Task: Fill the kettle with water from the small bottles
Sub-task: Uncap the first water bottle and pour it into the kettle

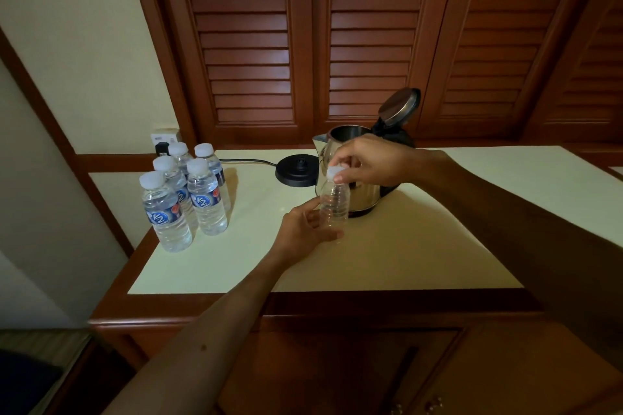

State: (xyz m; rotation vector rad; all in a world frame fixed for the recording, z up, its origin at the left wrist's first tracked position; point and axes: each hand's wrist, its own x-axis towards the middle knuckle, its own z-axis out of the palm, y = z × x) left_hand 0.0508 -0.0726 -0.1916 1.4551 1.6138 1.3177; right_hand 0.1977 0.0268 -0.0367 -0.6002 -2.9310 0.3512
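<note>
Left hand [305, 229] grips the empty-looking bottle [334, 205], right hand [367, 160] pinches its cap [333, 172]. Hold the base firmly, twist gently so it doesn't tip.

Wood-framed table [387, 256] with a pale cream top, carrying bottles, a kettle and its base.

Five sealed small bottles [183, 192] with white caps and blue labels stand upright in a tight cluster at about 9 o'clock on the table, near its left edge. The steel kettle [362, 192] stands at about 12 o'clock with its lid [399, 107] tipped open, off its black round base [296, 170], which sits just beside it towards 10 o'clock. A black cord [249, 161] runs from the base along the far edge towards the bottles. Whether the clear bottle [334, 204] in front of the kettle rests on the top cannot be told.
</note>
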